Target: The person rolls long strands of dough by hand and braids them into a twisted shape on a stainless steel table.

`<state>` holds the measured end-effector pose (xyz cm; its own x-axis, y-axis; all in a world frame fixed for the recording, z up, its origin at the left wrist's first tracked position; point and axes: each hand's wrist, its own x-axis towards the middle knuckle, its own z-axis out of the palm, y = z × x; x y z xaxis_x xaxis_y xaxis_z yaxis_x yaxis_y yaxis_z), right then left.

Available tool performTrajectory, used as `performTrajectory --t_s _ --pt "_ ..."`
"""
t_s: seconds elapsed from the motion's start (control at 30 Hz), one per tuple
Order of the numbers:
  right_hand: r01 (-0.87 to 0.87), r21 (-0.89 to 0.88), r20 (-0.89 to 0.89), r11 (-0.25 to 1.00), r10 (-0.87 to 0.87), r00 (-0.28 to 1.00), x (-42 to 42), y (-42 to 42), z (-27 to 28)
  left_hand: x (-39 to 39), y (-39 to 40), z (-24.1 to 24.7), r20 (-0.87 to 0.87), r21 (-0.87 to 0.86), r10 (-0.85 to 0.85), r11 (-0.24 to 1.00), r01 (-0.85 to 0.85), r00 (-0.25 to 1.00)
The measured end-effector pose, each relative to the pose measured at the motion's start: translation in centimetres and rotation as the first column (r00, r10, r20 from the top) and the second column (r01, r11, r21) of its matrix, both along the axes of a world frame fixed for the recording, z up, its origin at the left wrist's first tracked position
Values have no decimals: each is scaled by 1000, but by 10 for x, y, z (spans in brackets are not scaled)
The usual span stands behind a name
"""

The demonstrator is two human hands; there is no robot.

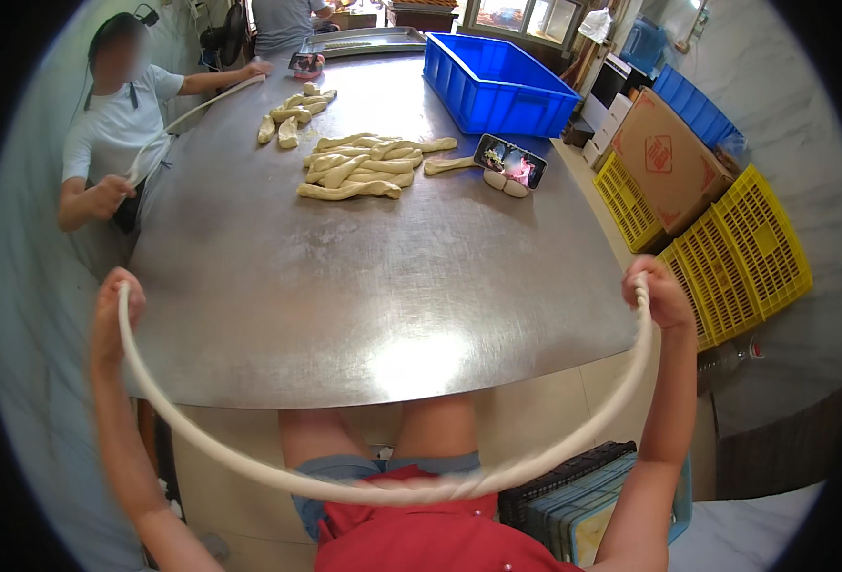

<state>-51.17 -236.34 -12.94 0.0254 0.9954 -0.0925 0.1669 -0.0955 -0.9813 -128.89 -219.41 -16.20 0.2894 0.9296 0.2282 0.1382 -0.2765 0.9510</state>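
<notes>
A long rope of dough (392,493) hangs in a deep curve between my two raised hands, its lowest part in front of my red apron. My left hand (122,297) grips one end at the table's left side. The other end, which looks twisted, is in my right hand (660,293) near the table's right edge. Thick dough strips (363,164) lie in a pile on the metal table (363,286), beyond the rope. Farther back is a smaller group of dough pieces (296,114). One more dough strip (449,166) reaches to the phone.
A phone (511,161) leans on a small stand on the table. Behind it sits a blue plastic crate (510,107); a metal tray (363,43) lies at the far end. A co-worker (117,121) stretches dough at the left. Yellow crates (742,257) and a cardboard box (667,157) stand at right.
</notes>
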Motion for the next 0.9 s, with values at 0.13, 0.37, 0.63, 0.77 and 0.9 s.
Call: performTrajectory --t_s 0.13,0.37,0.63,0.77,0.9 --pt "599 169 810 783 -457 368 128 -51 -125 -166 21 -129 -772 287 454 873 -393 445" --pt "648 627 363 432 -898 248 -26 -56 -140 92 -20 -125 -392 334 573 818 -468 720" --pt "354 352 891 867 -426 158 -114 41 -203 189 4 -108 -768 209 341 933 -292 543" --pt "557 480 843 678 -533 -77 -30 89 -202 166 40 -148 -776 424 539 831 -360 329" --pt "460 230 914 857 -353 200 -79 69 -153 207 -51 -161 -747 631 622 775 -45 233"
